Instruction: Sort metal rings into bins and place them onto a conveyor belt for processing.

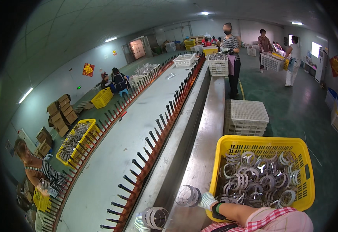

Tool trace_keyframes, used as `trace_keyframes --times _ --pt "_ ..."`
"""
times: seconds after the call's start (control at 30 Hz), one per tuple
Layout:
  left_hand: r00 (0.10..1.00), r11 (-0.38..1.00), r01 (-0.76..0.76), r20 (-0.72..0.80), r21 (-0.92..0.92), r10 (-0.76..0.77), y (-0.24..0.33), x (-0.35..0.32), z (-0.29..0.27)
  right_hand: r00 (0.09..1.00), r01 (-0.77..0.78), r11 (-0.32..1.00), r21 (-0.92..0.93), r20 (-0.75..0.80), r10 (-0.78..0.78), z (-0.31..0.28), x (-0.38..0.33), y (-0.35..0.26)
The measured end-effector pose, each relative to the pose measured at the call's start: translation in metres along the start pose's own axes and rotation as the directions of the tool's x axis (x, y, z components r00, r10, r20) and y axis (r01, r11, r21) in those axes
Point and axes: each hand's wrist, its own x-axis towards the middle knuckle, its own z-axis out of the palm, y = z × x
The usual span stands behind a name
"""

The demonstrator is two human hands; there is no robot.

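While the right hand point(207, 201), in a striped glove, grips a set of thin metal rings point(188, 195) over the metal ledge point(202, 158), the left hand point(141, 224), also gloved, has a second ring set point(156, 218) nearer the pegs; hands apart, left fingers mostly hidden so exact grip can't be told. Just right of the right hand, yellow crate point(262, 141) full of loose ring parts point(254, 178), some with three-spoke centres. Dark band on right wrist. Left of ledge, row of black pegs point(151, 137) on a reddish rail, running along a pale tabletop point(114, 162). Beyond the crate, white crate stack point(247, 116). Across the table, co-worker point(47, 172) holding rings too, near another yellow crate point(93, 127) of metal parts. More people farther back.
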Motion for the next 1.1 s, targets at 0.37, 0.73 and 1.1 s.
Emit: trace_keyframes --times 0.37,0.73,1.1 --pt "0.999 0.996 0.046 0.001 -0.074 -0.046 -0.006 0.026 -0.047 1.000 -0.007 1.000 -0.030 0.027 0.008 0.013 0.003 -0.041" --pt "0.995 0.984 0.103 0.006 -0.143 -0.103 -0.013 0.058 -0.072 0.999 -0.028 0.999 -0.025 0.034 0.029 0.020 0.022 -0.063" --pt "0.912 0.837 -0.169 0.405 0.521 -0.067 0.000 0.071 -0.102 0.999 -0.010 0.999 -0.033 0.049 0.012 0.038 0.039 -0.083"
